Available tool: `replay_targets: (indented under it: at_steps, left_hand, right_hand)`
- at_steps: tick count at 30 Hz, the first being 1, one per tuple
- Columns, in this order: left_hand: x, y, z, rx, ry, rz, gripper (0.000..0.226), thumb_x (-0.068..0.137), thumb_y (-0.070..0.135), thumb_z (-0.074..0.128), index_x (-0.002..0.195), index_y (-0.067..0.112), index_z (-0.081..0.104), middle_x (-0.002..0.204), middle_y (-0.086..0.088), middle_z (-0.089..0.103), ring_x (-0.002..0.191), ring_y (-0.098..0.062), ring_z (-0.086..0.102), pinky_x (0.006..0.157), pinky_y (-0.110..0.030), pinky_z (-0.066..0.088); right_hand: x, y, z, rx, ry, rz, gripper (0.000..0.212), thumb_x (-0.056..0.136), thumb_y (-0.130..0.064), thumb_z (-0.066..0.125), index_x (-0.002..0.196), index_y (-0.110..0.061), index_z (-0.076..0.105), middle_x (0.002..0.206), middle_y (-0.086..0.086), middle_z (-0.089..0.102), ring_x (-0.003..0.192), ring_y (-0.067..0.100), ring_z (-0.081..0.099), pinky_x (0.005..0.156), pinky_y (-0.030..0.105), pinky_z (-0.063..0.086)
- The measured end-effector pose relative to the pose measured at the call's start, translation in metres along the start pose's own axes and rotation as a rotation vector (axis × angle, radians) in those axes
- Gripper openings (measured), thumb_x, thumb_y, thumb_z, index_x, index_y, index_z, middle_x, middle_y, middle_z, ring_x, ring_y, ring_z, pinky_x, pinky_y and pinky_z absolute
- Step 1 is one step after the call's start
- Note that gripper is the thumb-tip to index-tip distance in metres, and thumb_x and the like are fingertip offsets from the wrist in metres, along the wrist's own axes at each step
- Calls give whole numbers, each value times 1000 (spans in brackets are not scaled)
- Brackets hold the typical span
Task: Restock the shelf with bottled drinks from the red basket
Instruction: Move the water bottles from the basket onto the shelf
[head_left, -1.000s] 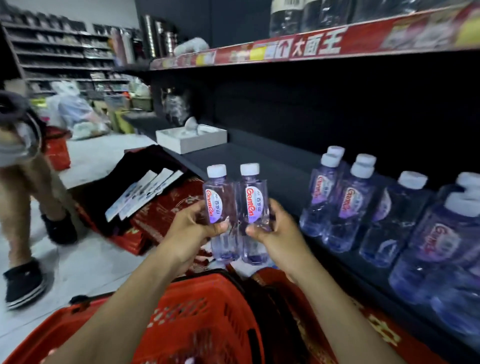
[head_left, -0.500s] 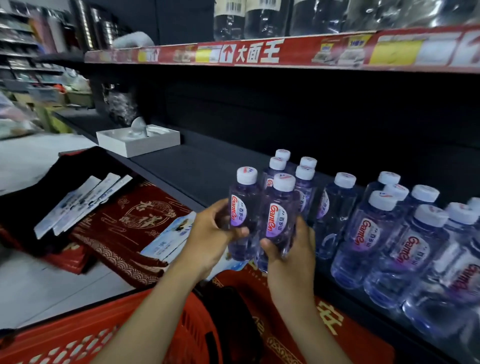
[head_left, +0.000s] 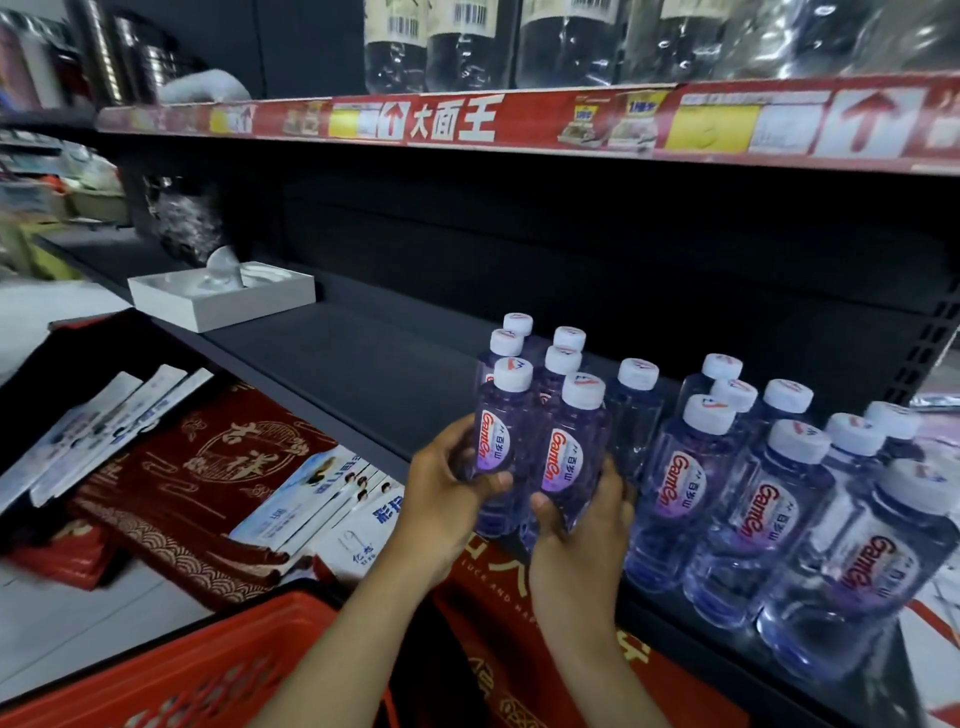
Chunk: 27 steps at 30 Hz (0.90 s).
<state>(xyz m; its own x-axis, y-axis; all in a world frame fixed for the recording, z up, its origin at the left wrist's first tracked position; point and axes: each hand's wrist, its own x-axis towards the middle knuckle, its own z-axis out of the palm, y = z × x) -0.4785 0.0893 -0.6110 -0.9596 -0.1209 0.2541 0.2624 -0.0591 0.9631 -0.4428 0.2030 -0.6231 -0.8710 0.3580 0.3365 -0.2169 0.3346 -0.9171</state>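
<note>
Two bottled drinks, upright, side by side at front edge of shelf, just before cluster behind: left hand wraps left bottle, right hand wraps right bottle. Whether bases rest on shelf, unclear.

Risk: pushing pair in could topple tight-packed standing bottles domino-style; base set half over lip could tip bottle down toward red basket.

Count: two held; perhaps thirteen standing, far right blurred; one red basket; one white box further left on shelf.
</note>
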Motion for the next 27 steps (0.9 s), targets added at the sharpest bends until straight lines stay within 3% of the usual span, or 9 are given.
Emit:
replay_targets:
  at_steps: [3,6,9,14,16,19,21,24,27]
  left_hand:
    - [4,-1,4,19,13,18,58,76,-19,66,118,20,63,98,16,73,91,4,68,74,-14,54]
    - [7,-5,4,52,20,25,57,77,-14,68,122,21,62,110,7,70,100,-2,66,82,-20,55]
    - [7,-10,2,148,31,43,59,79,-2,72,129,27,59,120,-4,61,110,-10,60,95,-30,53]
    - [-3,-17,9,211,69,94,54,82,3,72,125,30,51,118,12,63,107,6,58,94,-22,50]
    - [-8,-23,10,248,58,93,61,82,1,72,127,35,48,122,13,60,113,5,56,97,-26,50]
    - [-13,-36,7,327,52,73,78,78,-1,73,136,42,42,126,9,58,119,-4,54,99,-35,50]
    - [-16,-41,7,341,68,60,82,77,-3,72,139,40,41,126,9,59,116,-1,56,99,-30,50]
    - [-16,-41,8,342,72,81,81,76,-7,72,139,36,44,124,13,63,109,5,60,87,-10,49]
    - [-12,-42,11,371,90,102,82,76,-6,72,138,40,43,120,18,64,106,6,61,88,-17,51]
  right_hand:
    - [4,2,2,-22,-7,-22,74,90,-7,65,151,-28,28,149,-5,31,129,0,29,106,21,24]
    - [6,2,2,-27,-6,-29,74,91,-8,65,152,-26,26,149,-6,31,121,-9,26,102,15,24]
    - [6,3,2,-40,-2,-20,75,92,-12,64,154,-26,24,153,-7,28,133,1,26,104,17,23]
    - [0,7,4,-121,56,-31,73,93,-24,64,153,-27,23,150,-3,34,135,10,30,107,27,32]
    - [-3,9,6,-175,73,-27,75,93,-26,64,153,-29,20,152,1,29,139,18,28,110,39,35]
    - [-9,10,10,-244,57,-19,84,91,-19,66,154,-30,12,151,5,22,140,24,28,111,44,37]
    - [-12,12,10,-290,38,-29,88,90,-13,65,154,-29,7,150,7,22,139,25,29,112,44,37]
    - [-9,11,8,-283,7,-12,89,92,-9,62,155,-30,3,150,8,22,138,25,29,111,43,35]
    - [-3,9,7,-246,0,20,89,93,-7,60,156,-30,1,153,10,22,136,24,29,110,40,34]
